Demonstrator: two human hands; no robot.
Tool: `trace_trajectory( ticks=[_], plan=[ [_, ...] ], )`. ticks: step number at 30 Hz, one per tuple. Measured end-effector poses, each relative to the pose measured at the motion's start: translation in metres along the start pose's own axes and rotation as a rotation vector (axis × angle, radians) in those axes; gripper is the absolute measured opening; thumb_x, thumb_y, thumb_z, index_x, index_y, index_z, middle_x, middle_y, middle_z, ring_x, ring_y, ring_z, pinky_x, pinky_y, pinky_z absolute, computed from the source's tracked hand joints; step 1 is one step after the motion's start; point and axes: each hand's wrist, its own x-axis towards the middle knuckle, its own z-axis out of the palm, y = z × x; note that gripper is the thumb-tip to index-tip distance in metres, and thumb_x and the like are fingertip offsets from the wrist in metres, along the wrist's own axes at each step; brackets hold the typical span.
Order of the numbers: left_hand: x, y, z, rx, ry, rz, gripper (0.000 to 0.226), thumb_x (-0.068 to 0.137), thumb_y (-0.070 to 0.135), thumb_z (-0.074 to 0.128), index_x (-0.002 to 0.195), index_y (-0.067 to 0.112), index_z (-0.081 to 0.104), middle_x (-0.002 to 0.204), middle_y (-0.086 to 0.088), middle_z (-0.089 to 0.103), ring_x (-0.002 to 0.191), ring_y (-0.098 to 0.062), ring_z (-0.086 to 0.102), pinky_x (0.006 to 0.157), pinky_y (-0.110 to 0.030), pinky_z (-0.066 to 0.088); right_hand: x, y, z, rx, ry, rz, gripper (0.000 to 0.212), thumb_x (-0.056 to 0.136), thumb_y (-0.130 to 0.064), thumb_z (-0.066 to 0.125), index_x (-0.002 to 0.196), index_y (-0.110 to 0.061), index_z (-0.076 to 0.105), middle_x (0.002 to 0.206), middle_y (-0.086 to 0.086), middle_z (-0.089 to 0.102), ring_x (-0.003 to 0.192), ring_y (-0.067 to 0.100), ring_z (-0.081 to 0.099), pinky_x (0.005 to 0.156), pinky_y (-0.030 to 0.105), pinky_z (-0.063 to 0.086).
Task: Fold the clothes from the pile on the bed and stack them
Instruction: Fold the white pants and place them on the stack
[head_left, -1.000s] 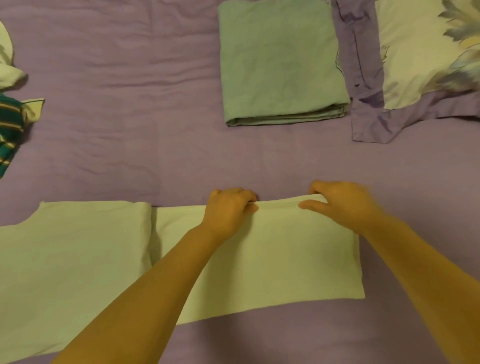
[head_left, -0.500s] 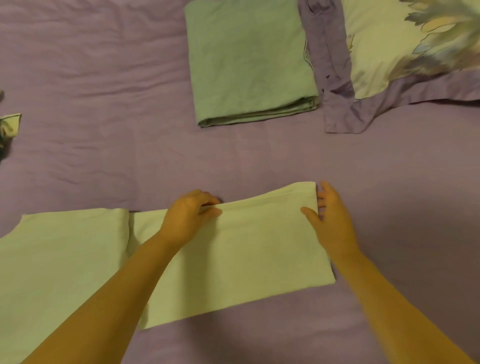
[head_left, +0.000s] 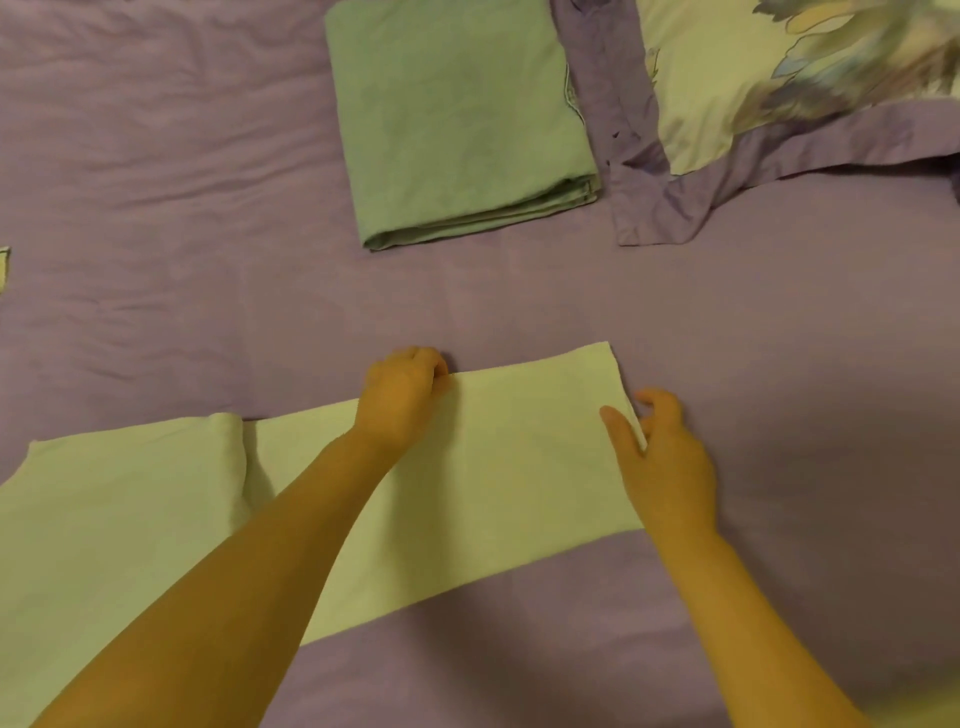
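left hand: fingers curled, pinching | right hand: thumb and fingers spread, pinching

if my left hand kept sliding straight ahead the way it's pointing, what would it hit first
Probably bare purple bedsheet first, then the folded green cloth farther up, judging roughly from how the left hand points.

A wrinkled purple bed sheet covers the bed. A cream pillow with purple border and floral print lies at upper right.
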Motion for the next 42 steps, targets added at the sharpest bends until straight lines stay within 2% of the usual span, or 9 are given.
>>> trace_trajectory(
  ticks=[4, 12, 17, 20, 26, 30, 36, 39, 42],
  plan=[
    [-0.006, 0.009, 0.017, 0.163, 0.08, 0.177, 0.024, 0.097, 0.029, 0.051, 0.113, 0.015, 0.061, 0.106, -0.005, 0.064, 0.1, -0.027, 0.054, 0.083, -0.032, 0.026, -0.021, 0.011, 0.001, -0.066, -0.038, -0.112, 0.051, 0.096, -0.034, 0.049, 0.143, -0.022, 0.034, 0.134, 0.003, 0.052, 0.107, 0.029, 0.058, 0.071, 0.031, 0.042],
    [-0.002, 0.039, 0.03, 0.108, 0.166, 0.129, 0.026, 0.096, 0.038, 0.051, 0.108, 0.021, 0.067, 0.1, 0.001, 0.067, 0.099, -0.024, 0.05, 0.081, -0.032, 0.025, -0.016, 0.025, -0.003, -0.223, -0.033, -0.086, 0.041, 0.097, -0.033, 0.046, 0.134, -0.014, 0.045, 0.126, 0.007, 0.057, 0.093, 0.033, 0.062, 0.067, 0.035, 0.047],
    [0.006, 0.045, 0.018, -0.423, -0.001, 0.013, 0.007, 0.087, 0.036, 0.066, 0.081, 0.032, 0.064, 0.075, 0.019, 0.063, 0.081, -0.007, 0.059, 0.094, -0.039, 0.042, -0.014, 0.032, -0.009, -0.192, 0.009, -0.155, 0.03, 0.098, -0.025, 0.045, 0.124, -0.011, 0.053, 0.117, 0.007, 0.06, 0.088, 0.032, 0.062, 0.066, 0.031, 0.043],
    [0.008, 0.049, 0.012, -0.506, -0.052, -0.017, 0.009, 0.085, 0.027, 0.07, 0.078, 0.032, 0.066, 0.078, 0.023, 0.061, 0.084, -0.006, 0.059, 0.098, -0.045, 0.043, -0.018, 0.034, -0.01, 0.064, 0.006, -0.097, 0.024, 0.097, -0.019, 0.048, 0.119, -0.011, 0.054, 0.113, 0.002, 0.059, 0.094, 0.021, 0.057, 0.071, 0.02, 0.04],
    [0.013, 0.054, 0.008, -0.603, -0.049, -0.059, 0.01, 0.09, 0.026, 0.063, 0.082, 0.03, 0.059, 0.08, 0.016, 0.06, 0.082, -0.01, 0.057, 0.068, -0.017, 0.044, -0.018, 0.029, -0.014, 0.308, -0.056, 0.045, 0.032, 0.088, -0.033, 0.063, 0.116, -0.026, 0.051, 0.099, -0.013, 0.057, 0.084, -0.003, 0.055, 0.065, 0.01, 0.042],
    [0.024, 0.054, 0.007, -0.419, -0.061, -0.019, 0.004, 0.096, 0.028, 0.052, 0.094, 0.026, 0.055, 0.092, 0.008, 0.059, 0.085, -0.013, 0.054, 0.067, -0.023, 0.04, -0.02, 0.03, -0.02, 0.368, -0.011, 0.071, 0.026, 0.077, -0.06, 0.056, 0.084, -0.036, 0.049, 0.073, -0.016, 0.056, 0.065, -0.015, 0.053, 0.052, 0.003, 0.038],
    [0.022, 0.064, 0.029, 0.175, 0.126, 0.214, 0.019, 0.095, 0.025, 0.053, 0.109, 0.016, 0.061, 0.101, -0.007, 0.065, 0.099, -0.03, 0.052, 0.078, -0.034, 0.033, -0.01, 0.043, -0.021, 0.025, 0.067, 0.021, 0.048, 0.077, -0.068, 0.043, 0.091, -0.022, 0.046, 0.074, -0.006, 0.053, 0.06, 0.012, 0.049, 0.045, 0.025, 0.031],
    [-0.001, 0.065, 0.043, 0.169, 0.321, 0.28, 0.035, 0.079, 0.018, 0.073, 0.113, 0.011, 0.065, 0.117, -0.017, 0.061, 0.111, -0.039, 0.054, 0.089, -0.045, 0.041, -0.001, 0.041, -0.016, -0.231, 0.116, -0.155, 0.036, 0.088, -0.044, 0.058, 0.098, -0.01, 0.055, 0.096, 0.006, 0.057, 0.079, 0.026, 0.053, 0.055, 0.031, 0.038],
    [-0.038, 0.05, 0.068, 0.231, 0.323, 0.324, 0.048, 0.09, 0.029, 0.061, 0.135, 0.013, 0.053, 0.142, -0.022, 0.044, 0.131, -0.045, 0.04, 0.106, -0.061, 0.032, 0.007, 0.031, -0.007, -0.269, 0.093, -0.164, 0.042, 0.091, -0.04, 0.054, 0.108, -0.002, 0.058, 0.119, 0.016, 0.056, 0.108, 0.035, 0.051, 0.085, 0.045, 0.044]
  ],
)
